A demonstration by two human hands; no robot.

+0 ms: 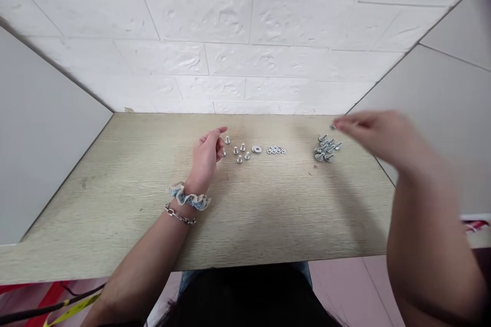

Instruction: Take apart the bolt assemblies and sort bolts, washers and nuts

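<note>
The left hand (209, 150) is over the pale wood-grained surface (126, 189), left of its middle and nearer the back edge than the front, with the index finger reaching out and the other fingers curled in; whether they hold anything I cannot tell. Just beside them, short silver metal bolts (235, 150) stand apart on their heads, shanks upward, one partly covered by the hand. Along from these toward the right edge lie flat, round silver washers (253, 149), overlapping, then a tight cluster of small silver metal nuts (274, 151). Near the back right corner, silver bolts with washers fitted (325, 149) lie heaped at various tilts. The right hand (368, 135), blurred, is above the surface by that corner, its fingers drawn together; a small silver metal piece (333, 126) shows right at the fingertips, though I cannot tell whether they grip it. A blue-and-white fabric scrunchie (190, 197) and a silver chain bracelet (179, 216) circle the left wrist. A white brick-patterned wall (230, 15) runs along the back edge.
</note>
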